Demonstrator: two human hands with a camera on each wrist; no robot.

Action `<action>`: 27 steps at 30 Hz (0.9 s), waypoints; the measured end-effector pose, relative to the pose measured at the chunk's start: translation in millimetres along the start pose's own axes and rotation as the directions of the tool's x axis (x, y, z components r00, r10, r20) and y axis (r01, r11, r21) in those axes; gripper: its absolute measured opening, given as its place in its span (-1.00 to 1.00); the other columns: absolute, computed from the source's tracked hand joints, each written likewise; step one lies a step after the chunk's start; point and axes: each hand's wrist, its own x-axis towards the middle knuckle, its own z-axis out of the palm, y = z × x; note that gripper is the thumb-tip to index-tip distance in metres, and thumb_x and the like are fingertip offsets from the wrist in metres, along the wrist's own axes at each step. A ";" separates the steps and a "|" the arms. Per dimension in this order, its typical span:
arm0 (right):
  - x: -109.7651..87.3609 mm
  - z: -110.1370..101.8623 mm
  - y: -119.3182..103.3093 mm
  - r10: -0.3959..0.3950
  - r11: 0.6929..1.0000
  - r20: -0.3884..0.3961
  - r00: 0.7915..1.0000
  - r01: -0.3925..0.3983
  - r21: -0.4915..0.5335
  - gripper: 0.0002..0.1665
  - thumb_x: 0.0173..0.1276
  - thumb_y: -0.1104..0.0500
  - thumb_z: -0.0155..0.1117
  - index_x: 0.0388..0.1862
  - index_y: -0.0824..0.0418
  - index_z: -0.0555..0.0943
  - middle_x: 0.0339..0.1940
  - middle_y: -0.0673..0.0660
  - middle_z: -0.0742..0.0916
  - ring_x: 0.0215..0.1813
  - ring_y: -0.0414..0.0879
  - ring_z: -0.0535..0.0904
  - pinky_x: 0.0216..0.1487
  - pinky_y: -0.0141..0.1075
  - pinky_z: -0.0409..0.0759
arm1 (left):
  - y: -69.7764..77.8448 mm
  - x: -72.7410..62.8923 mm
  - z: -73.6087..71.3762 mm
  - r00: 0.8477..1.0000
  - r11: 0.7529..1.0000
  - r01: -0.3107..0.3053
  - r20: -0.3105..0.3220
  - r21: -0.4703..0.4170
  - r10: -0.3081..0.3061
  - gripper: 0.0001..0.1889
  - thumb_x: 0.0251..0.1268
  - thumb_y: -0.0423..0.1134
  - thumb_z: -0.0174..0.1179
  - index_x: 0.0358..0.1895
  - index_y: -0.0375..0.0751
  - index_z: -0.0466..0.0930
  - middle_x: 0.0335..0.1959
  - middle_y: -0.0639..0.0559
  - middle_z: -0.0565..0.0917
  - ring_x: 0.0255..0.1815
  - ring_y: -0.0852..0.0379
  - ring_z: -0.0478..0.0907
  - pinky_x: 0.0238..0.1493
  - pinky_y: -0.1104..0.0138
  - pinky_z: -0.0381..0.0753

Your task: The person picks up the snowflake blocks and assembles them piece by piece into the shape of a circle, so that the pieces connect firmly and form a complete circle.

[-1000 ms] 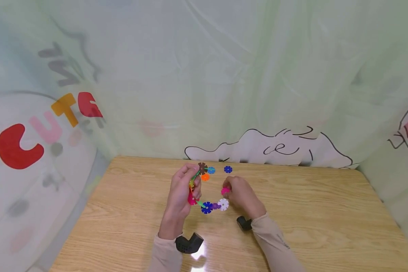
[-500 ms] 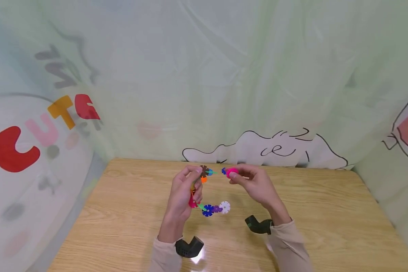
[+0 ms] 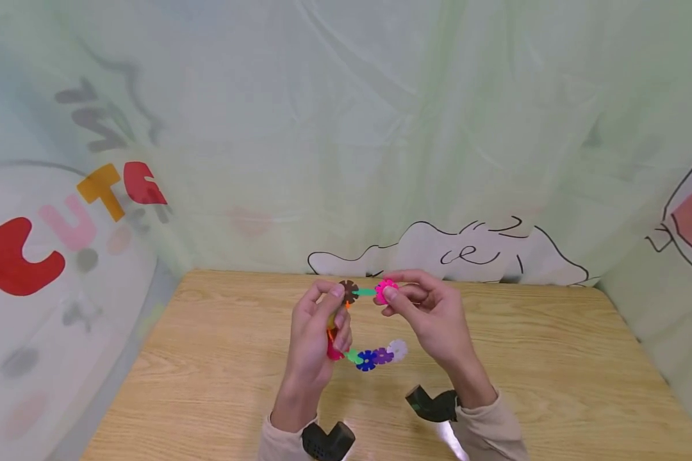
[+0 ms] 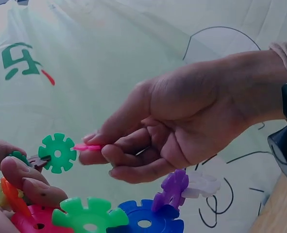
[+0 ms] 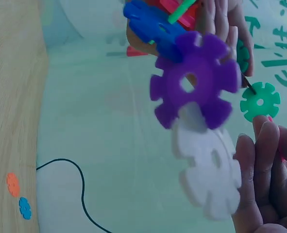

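My left hand (image 3: 318,326) grips a curved chain of notched plastic snowflake discs. At its upper end sit a brown disc (image 3: 348,292) and a green disc (image 4: 57,153). The lower end trails through a light green disc (image 4: 90,216), a blue disc (image 3: 366,360), a purple disc (image 5: 194,80) and a white disc (image 5: 209,165). Between thumb and fingers, my right hand (image 3: 435,317) pinches a bright pink disc (image 3: 387,291). Its edge meets the green disc's rim in the left wrist view; whether it sits in a notch I cannot tell. My left fingers hide the chain's middle.
On the wooden table (image 3: 207,384) lie a loose orange disc (image 5: 13,184) and a light blue disc (image 5: 25,208), both mostly hidden in the head view. A printed cloth (image 3: 254,160) hangs behind the table's far edge.
My right hand has lifted the pink disc from low over the table, up to the chain's green disc. The left hand keeps its grip, and the chain has shifted slightly right.
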 end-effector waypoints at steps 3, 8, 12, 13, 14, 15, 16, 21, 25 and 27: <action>-1.4 1.7 -1.6 -0.014 1.000 -0.012 1.000 0.014 -0.004 -0.78 0.54 0.31 0.33 0.08 0.40 0.68 -0.29 -0.03 0.88 -0.34 -0.09 0.80 -0.06 -0.26 0.84 | 2.5 -2.3 2.9 1.000 1.000 -0.015 0.021 -0.005 0.015 -0.83 0.66 -0.11 0.13 -0.16 -0.07 0.43 -0.68 0.19 0.35 -0.79 0.30 0.28 -0.70 0.47 0.29; -4.3 2.5 -4.2 -0.042 0.999 -0.043 0.998 0.043 0.018 -0.80 0.53 0.35 0.32 0.05 0.42 0.68 -0.30 -0.03 0.88 -0.35 -0.11 0.79 -0.08 -0.28 0.83 | 5.7 -4.9 4.1 0.996 0.997 -0.059 0.065 0.044 0.057 -0.87 0.68 -0.18 0.08 -0.14 -0.09 0.45 -0.66 0.20 0.39 -0.77 0.30 0.29 -0.69 0.49 0.29; -6.2 3.2 -6.7 -0.122 0.990 -0.059 0.991 0.126 0.057 -0.81 0.50 0.43 0.30 0.03 0.49 0.66 -0.29 -0.02 0.88 -0.33 -0.15 0.79 -0.11 -0.33 0.82 | 8.4 -6.5 5.5 0.989 0.986 -0.126 0.096 0.112 0.115 -0.90 0.67 -0.26 0.07 -0.11 -0.19 0.46 -0.62 0.17 0.44 -0.77 0.29 0.31 -0.70 0.51 0.34; -6.6 3.4 -7.3 -0.142 0.987 -0.060 0.988 0.146 0.067 -0.81 0.49 0.46 0.29 0.03 0.51 0.66 -0.29 -0.02 0.88 -0.33 -0.17 0.79 -0.11 -0.34 0.81 | 8.7 -7.0 6.1 0.986 0.982 -0.145 0.101 0.122 0.133 -0.89 0.67 -0.28 0.08 -0.11 -0.24 0.45 -0.62 0.16 0.45 -0.77 0.28 0.31 -0.70 0.51 0.35; -6.9 3.6 -7.8 -0.164 0.983 -0.059 0.985 0.168 0.076 -0.81 0.48 0.48 0.28 0.03 0.52 0.66 -0.29 -0.02 0.87 -0.32 -0.17 0.79 -0.11 -0.35 0.81 | 9.0 -7.4 6.8 0.983 0.978 -0.164 0.104 0.127 0.152 -0.89 0.66 -0.30 0.08 -0.12 -0.29 0.44 -0.62 0.16 0.45 -0.77 0.28 0.32 -0.70 0.52 0.36; -7.2 3.6 -8.3 -0.179 0.979 -0.059 0.982 0.183 0.085 -0.81 0.48 0.49 0.27 0.02 0.53 0.65 -0.29 -0.02 0.87 -0.31 -0.18 0.79 -0.11 -0.35 0.81 | 9.5 -7.9 7.7 0.980 0.975 -0.183 0.107 0.130 0.169 -0.88 0.64 -0.32 0.08 -0.13 -0.32 0.43 -0.62 0.15 0.45 -0.78 0.28 0.31 -0.71 0.52 0.36; -7.5 3.3 -8.9 -0.183 0.978 -0.054 0.982 0.188 0.093 -0.81 0.48 0.50 0.26 0.02 0.49 0.67 -0.28 -0.03 0.87 -0.30 -0.19 0.79 -0.10 -0.36 0.81 | 9.6 -8.2 8.3 0.976 0.970 -0.201 0.111 0.134 0.187 -0.87 0.64 -0.34 0.07 -0.13 -0.36 0.42 -0.62 0.15 0.45 -0.78 0.28 0.31 -0.71 0.52 0.35; -7.2 2.5 -9.9 -0.181 0.970 -0.033 0.983 0.184 0.156 -0.80 0.49 0.51 0.23 0.01 0.43 0.68 -0.27 -0.01 0.87 -0.30 -0.20 0.79 -0.06 -0.33 0.82 | 10.3 -9.6 10.0 0.965 0.958 -0.249 0.123 0.143 0.233 -0.86 0.61 -0.39 0.06 -0.15 -0.44 0.38 -0.64 0.13 0.44 -0.79 0.27 0.28 -0.72 0.52 0.33; -7.7 1.5 -10.2 -0.168 0.978 -0.012 0.986 0.168 0.121 -0.83 0.51 0.48 0.25 0.02 0.46 0.66 -0.26 -0.06 0.87 -0.29 -0.22 0.79 -0.07 -0.34 0.82 | 11.3 -10.8 10.7 0.957 0.948 -0.274 0.146 0.163 0.252 -0.87 0.61 -0.41 0.06 -0.16 -0.44 0.37 -0.64 0.09 0.41 -0.80 0.24 0.28 -0.75 0.49 0.31; -9.0 0.9 -11.3 -0.177 0.981 -0.004 0.984 0.177 0.085 -0.83 0.50 0.48 0.26 0.02 0.50 0.65 -0.27 -0.11 0.86 -0.28 -0.23 0.79 -0.10 -0.35 0.82 | 11.6 -11.4 10.5 0.950 0.937 -0.295 0.160 0.186 0.267 -0.88 0.61 -0.41 0.06 -0.16 -0.42 0.38 -0.64 0.04 0.40 -0.80 0.24 0.28 -0.78 0.48 0.30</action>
